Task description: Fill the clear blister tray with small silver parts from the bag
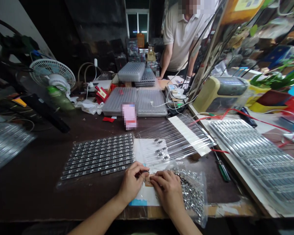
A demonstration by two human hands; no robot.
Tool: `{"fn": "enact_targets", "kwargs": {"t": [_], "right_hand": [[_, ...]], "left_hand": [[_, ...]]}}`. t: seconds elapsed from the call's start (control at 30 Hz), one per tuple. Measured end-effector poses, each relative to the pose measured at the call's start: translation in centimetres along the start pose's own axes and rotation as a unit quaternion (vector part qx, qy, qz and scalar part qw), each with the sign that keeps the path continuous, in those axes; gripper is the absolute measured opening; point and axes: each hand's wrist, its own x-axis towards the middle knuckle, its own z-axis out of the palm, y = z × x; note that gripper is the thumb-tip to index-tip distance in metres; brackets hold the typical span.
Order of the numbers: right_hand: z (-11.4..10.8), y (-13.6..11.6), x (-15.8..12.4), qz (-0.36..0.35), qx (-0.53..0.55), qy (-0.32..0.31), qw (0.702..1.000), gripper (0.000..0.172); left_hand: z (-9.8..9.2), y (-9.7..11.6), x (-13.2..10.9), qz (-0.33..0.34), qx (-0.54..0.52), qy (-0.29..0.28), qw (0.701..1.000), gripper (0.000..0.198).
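My left hand is closed in a pinch near the white sheet, on something too small to make out. Beside it, my right hand has its fingers bent together over a small brown piece; what they hold is hidden. A clear bag of small metal parts lies against the right hand. Left of the hands rests a clear tray filled with rows of dark metal connectors. Several loose connectors sit on a clear ribbed tray just beyond my hands.
A green-handled screwdriver lies to the right, beside a raised board with filled trays. Stacked clear trays stand farther back. A white fan is at back left. Another person leans on the far side.
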Motion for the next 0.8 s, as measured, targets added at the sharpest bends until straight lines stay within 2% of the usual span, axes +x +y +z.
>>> {"fn": "enact_targets", "kwargs": {"t": [0.1, 0.23, 0.3, 0.4, 0.53, 0.67, 0.8], "right_hand": [[-0.3, 0.6, -0.4, -0.003, -0.026, -0.011, 1.000, 0.017], [-1.7, 3.4, -1.9, -0.071, -0.125, -0.014, 0.990, 0.036], [-2.5, 4.8, -2.7, -0.101, -0.162, -0.009, 0.982, 0.038], [-3.1, 5.7, -3.4, -0.113, -0.165, -0.005, 0.980, 0.033], [-2.9, 5.0, -2.9, -0.080, -0.141, 0.016, 0.987, 0.026], [-2.6, 4.5, -2.2, -0.075, -0.104, 0.068, 0.989, 0.021], [-2.5, 4.8, -2.1, -0.071, -0.067, 0.097, 0.991, 0.016]], "left_hand": [[0.1, -0.1, 0.0, -0.002, -0.006, -0.003, 1.000, 0.014], [0.3, -0.2, -0.1, -0.009, -0.006, -0.007, 1.000, 0.015], [0.2, -0.2, -0.1, -0.015, -0.006, -0.011, 1.000, 0.015], [0.1, 0.2, 0.3, -0.033, -0.006, -0.014, 0.999, 0.015], [0.1, 1.5, 1.1, -0.043, 0.000, -0.026, 0.999, 0.013], [1.0, 2.5, 0.9, 0.004, 0.028, -0.054, 0.998, 0.014], [2.1, 2.4, 0.0, 0.061, 0.070, -0.067, 0.993, 0.018]]}}
